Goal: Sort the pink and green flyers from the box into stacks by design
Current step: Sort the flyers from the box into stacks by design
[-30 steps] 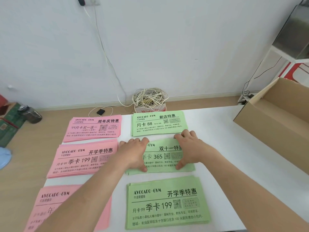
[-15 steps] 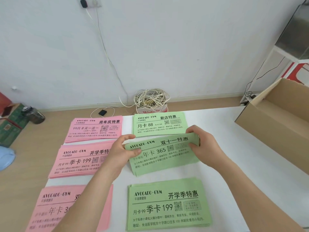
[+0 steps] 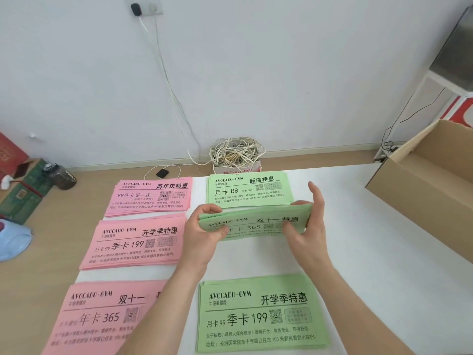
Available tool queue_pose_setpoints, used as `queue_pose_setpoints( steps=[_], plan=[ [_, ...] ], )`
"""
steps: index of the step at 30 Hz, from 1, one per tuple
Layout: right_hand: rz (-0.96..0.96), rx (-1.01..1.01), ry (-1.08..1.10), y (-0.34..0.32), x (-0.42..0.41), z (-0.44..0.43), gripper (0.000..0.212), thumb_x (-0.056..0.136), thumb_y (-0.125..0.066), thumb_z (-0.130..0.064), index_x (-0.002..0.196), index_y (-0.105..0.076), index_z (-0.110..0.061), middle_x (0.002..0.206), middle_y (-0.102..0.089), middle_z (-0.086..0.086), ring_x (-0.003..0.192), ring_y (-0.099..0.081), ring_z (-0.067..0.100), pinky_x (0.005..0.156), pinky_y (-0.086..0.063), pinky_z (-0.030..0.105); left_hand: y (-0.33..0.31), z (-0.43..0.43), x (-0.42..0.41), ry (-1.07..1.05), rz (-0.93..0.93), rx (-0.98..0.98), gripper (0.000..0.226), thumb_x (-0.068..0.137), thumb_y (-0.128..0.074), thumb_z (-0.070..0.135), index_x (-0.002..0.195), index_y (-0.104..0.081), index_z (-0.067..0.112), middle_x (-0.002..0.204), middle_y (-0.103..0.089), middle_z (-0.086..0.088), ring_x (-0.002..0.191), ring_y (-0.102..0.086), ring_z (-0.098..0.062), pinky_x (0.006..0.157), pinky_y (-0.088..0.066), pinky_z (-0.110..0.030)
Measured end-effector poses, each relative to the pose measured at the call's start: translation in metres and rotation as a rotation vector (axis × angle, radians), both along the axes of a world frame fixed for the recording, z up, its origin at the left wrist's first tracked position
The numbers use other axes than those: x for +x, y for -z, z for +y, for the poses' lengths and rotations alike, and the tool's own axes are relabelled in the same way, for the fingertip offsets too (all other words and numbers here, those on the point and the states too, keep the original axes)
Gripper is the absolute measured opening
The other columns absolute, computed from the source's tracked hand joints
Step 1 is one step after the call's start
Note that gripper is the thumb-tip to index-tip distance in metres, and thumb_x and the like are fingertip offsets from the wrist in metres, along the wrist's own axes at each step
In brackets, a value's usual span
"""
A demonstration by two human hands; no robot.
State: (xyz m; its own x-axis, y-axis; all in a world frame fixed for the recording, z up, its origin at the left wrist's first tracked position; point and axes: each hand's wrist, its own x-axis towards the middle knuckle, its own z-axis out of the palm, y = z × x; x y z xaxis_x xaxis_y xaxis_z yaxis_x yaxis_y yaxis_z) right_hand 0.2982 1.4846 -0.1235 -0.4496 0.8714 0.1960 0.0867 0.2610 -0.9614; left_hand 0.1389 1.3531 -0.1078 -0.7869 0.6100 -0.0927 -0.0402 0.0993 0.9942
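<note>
Both hands hold a stack of green "365" flyers (image 3: 256,221) lifted off the white table (image 3: 371,252). My left hand (image 3: 202,234) grips its left end and my right hand (image 3: 307,226) grips its right end. Behind it lies a green "88" stack (image 3: 248,188). In front lies a green "199" stack (image 3: 258,313). Three pink stacks sit in a column on the left: a far "99" stack (image 3: 151,196), a middle "199" stack (image 3: 135,242) and a near "365" stack (image 3: 102,316), partly hidden by my left forearm. The open cardboard box (image 3: 425,180) stands at the right.
A coil of white cable (image 3: 235,152) and a black adapter (image 3: 162,172) lie on the wooden floor behind the table. Boxes and a dark jar (image 3: 61,175) sit at the far left. A white shelf frame (image 3: 445,73) stands behind the cardboard box.
The green "365" stack, pressed flat on the table a second ago, has been lifted by both hands and tilted up, its far edge raised.
</note>
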Motion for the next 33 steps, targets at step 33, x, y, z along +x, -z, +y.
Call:
queue_pose_setpoints(
  steps=[33],
  plan=[
    [-0.169, 0.242, -0.126, 0.02, 0.012, 0.004, 0.089, 0.084, -0.052, 0.013, 0.142, -0.016, -0.043, 0.136, -0.046, 0.003, 0.123, -0.046, 0.019, 0.104, -0.037, 0.027, 0.026, -0.002, -0.003, -0.01, 0.095, -0.119, 0.051, 0.077, -0.051, -0.025, 0.098, -0.047, 0.021, 0.09, -0.061, 0.004, 0.082, -0.06, 0.001, 0.076, -0.048, -0.023]
  ],
)
